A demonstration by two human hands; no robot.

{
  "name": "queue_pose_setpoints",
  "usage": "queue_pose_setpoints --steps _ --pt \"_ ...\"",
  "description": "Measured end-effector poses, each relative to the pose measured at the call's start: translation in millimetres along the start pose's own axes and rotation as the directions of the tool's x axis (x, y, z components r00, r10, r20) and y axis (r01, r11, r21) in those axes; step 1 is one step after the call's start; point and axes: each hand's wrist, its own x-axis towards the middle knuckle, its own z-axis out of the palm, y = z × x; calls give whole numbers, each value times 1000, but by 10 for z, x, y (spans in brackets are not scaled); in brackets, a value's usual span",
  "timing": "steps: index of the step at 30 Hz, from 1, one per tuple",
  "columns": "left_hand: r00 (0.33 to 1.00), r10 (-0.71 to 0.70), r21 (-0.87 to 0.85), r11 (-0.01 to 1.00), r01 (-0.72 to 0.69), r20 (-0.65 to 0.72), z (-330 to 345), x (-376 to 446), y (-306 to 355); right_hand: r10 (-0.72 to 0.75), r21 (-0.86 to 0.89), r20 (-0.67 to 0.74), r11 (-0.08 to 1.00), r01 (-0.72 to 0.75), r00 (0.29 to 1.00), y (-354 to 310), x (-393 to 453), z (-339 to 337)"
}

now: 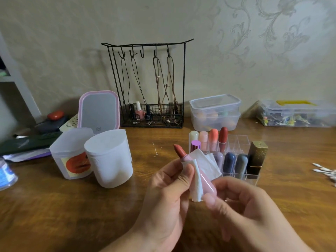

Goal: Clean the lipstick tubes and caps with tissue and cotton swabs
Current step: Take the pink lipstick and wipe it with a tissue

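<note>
We see two hands over the near middle of a brown wooden desk (pixel 54 215) with a shiny, grainy top. The left hand (pixel 169 193) curls its fingers and thumb round a soft white tissue (pixel 197 180) and presses it against the neck of a pink lipstick tube (pixel 203 177). The right hand (pixel 241 200) pinches the smooth round bottom end of the same tube. The tube is tilted, and its reddish-brown stick (pixel 179 150) points up and to the left.

Just behind the hands stands a clear plastic organizer (pixel 238 140) made of little square boxes. In its back row we count four rounded lipsticks: cream, pale pink, orange and dark red. In its front row we count three dull rounded caps, greyish purple, dark blue and grey-blue, and one square gold glitter lipstick (pixel 257 157). A shiny purple cap (pixel 196 145) stands at the organizer's left side.

Toward the left of the desk stand two white frosted plastic tubs (pixel 109 160), one with an orange picture on it. Behind them leans a pink mirror (pixel 99 110) with round corners. At the back edge stands a black wire rack (pixel 151 84) with hooks and hanging cords. Right of the rack are two clear lidded boxes (pixel 215 111), one on top of the other. A small pile of cotton swabs (pixel 325 172) lies at the right edge.
</note>
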Motion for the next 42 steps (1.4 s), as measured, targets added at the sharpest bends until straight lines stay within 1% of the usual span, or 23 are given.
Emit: queue_pose_setpoints --steps 2,4,6,7,8,9,10,11,13,14,16,17,19,22,25,28,30,32,34,37,38,40,42 --pt "1000 2 29 1000 -3 19 -4 -9 4 32 39 99 999 -36 995 13 -2 14" --pt "999 4 4 1000 -4 46 -9 -13 -1 118 184 210 970 -157 971 5 -20 22" --pt "996 -4 -34 999 7 85 1 -21 16 212 383 268 872 -306 940 15 -24 24" --pt "994 -14 -37 999 18 111 5 -28 29 242 496 328 778 -385 913 47 -20 25" --pt "991 -27 -36 999 32 133 7 -34 36 201 595 426 672 -441 882 82 -7 29" --pt "990 -41 -28 999 45 136 2 -38 39 119 665 520 565 -488 846 118 14 42" --pt "990 -52 -19 998 55 127 -12 -34 32 49 702 579 477 -529 814 125 43 46" --pt "990 -65 -16 998 67 121 -28 -26 20 12 718 584 460 -523 812 112 77 51" --pt "992 -72 -23 997 75 106 -28 -18 19 -24 726 544 515 -456 839 144 88 10" --pt "996 -65 -32 997 67 69 -22 -10 30 -61 739 536 517 -433 842 146 80 7" --pt "998 -49 -45 998 46 -50 -17 7 75 -152 773 550 463 -432 821 133 76 -11" --pt "993 -44 -39 998 40 -105 -14 11 101 -164 780 546 457 -427 822 139 82 -23" --pt "988 -52 10 998 54 -142 16 -4 155 -146 753 561 499 -429 815 178 112 -51" --pt "991 -63 186 979 85 -121 35 -32 144 -133 711 595 547 -443 792 219 131 -82" --pt "998 -50 294 954 55 -24 78 -74 109 -152 687 624 573 -446 766 233 155 -100" --pt "995 -50 259 966 26 88 97 -120 115 -163 660 666 584 -472 728 260 171 -66" --pt "988 -40 300 954 -7 150 108 -123 119 -159 652 681 575 -494 714 277 169 -51" --pt "981 -25 369 928 -48 190 91 -104 120 -124 644 684 567 -514 719 292 157 -46" --pt "978 7 427 899 -98 208 58 -89 107 -50 618 648 617 -487 760 280 129 -48" --pt "975 44 450 882 -140 217 55 -94 91 122 491 495 778 -393 860 215 103 -47" --pt "975 51 444 884 -144 216 63 -96 92 146 420 449 837 -352 882 194 100 -47" --pt "977 45 445 885 -137 210 72 -96 100 115 250 342 945 -209 932 134 98 -70" --pt "982 40 476 871 -124 183 70 -95 103 69 95 223 991 -92 972 81 84 -132"
